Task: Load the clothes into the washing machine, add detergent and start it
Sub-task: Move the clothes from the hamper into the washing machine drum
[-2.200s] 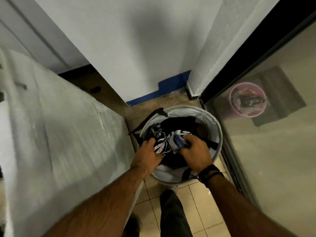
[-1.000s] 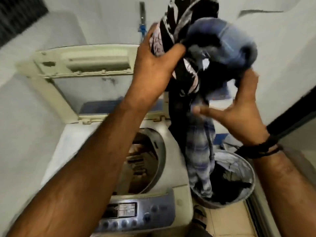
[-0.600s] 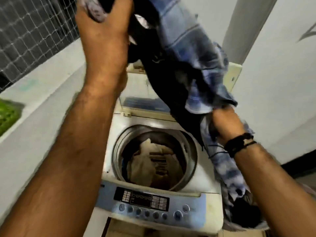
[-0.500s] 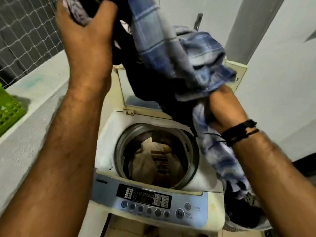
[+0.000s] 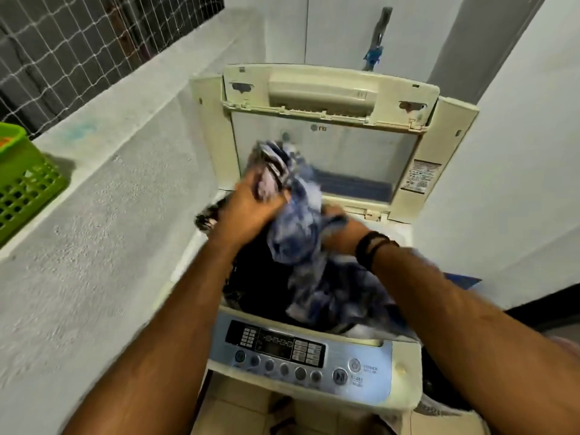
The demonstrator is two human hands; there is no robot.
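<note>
Both hands are pushing a bundle of clothes (image 5: pixel 301 233) down into the open drum of the washer (image 5: pixel 405 372), and to my eye the step goes best if the bundle is fed in from the middle of the opening, so that no sleeve or hem hangs over the front rim near the panel (image 5: pixel 301 350) or catches at the lid (image 5: pixel 326 120) hinge along the back edge. The left hand (image 5: pixel 251 211) is clenched on the upper part of the bundle, fingers wrapped into the cloth. The right hand (image 5: pixel 337 229) is mostly buried under the fabric; it seems to grip from below, but I cannot tell how its fingers lie. The clothes are a blurred tangle: a blue-and-white checked piece on top, a dark garment beneath filling the opening, and a patterned black-and-white scrap sticking out toward the washer's left edge. That scrap should be tucked in before letting go.
</note>
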